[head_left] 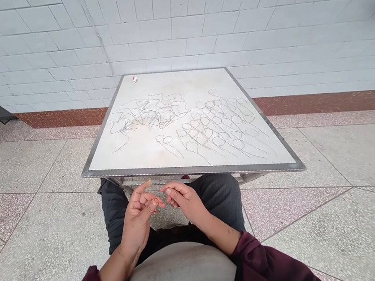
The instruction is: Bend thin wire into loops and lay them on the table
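Grey shirt cloth bulges nearest, short of the table. Before the table's near edge, the left hand and right hand each bring thumb and finger together; I cannot tell whether either holds something thin. Looped wires lie beyond the fingertips on the table's right half, nearer the right hand, tails slanting toward its near right corner. Bent wires tangle on its left half, single strands hard to separate. By its far left corner, a red-and-white object is too small to identify.

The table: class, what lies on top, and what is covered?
On the table lie looped strands to the right, bent strands tangled to the left, and a small red-and-white thing near the far left corner. Where strands overlap, the parts beneath are hidden.
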A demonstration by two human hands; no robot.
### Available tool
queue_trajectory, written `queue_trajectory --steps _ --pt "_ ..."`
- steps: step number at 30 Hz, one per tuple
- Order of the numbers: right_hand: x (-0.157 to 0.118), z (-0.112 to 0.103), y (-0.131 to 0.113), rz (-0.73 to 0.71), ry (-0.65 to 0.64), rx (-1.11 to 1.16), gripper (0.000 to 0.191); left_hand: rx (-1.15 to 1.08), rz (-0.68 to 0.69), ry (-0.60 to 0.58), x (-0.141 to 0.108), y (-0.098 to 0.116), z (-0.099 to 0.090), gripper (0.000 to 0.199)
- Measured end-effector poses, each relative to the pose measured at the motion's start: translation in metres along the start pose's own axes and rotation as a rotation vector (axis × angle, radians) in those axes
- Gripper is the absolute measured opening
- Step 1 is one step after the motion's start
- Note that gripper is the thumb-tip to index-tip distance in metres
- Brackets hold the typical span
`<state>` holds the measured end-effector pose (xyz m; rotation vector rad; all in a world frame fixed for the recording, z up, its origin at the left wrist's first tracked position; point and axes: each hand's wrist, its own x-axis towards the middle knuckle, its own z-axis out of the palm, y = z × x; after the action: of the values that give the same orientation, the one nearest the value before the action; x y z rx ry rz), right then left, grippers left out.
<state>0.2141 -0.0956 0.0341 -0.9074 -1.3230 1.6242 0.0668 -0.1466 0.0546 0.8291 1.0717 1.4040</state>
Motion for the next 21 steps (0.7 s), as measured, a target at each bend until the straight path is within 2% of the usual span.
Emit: queue_trajectory --steps 7,10,16,21 --pt "0.0011 0.001 -0.0025 0.005 0.076 -0.044 0.028 -0.033 -0.094 -0.087 -0.0012 -0.0032 0.0055 0.044" --pt "0.0029 -0.0009 -0.0057 0.026 0.053 -0.039 0.028 -0.129 -0.118 -0.038 -0.0023 -0.0043 0.008 0.044" --pt "0.0028 -0.0022 -0.0082 0.116 -0.038 0.243 0.032 -0.304 -0.169 0.063 -0.0025 -0.0017 0.0082 0.047" --pt "0.0029 -0.0023 -0.0065 0.175 -0.036 0.328 0.031 -0.353 -0.24 0.025 -0.0027 0.0013 0.007 0.051"
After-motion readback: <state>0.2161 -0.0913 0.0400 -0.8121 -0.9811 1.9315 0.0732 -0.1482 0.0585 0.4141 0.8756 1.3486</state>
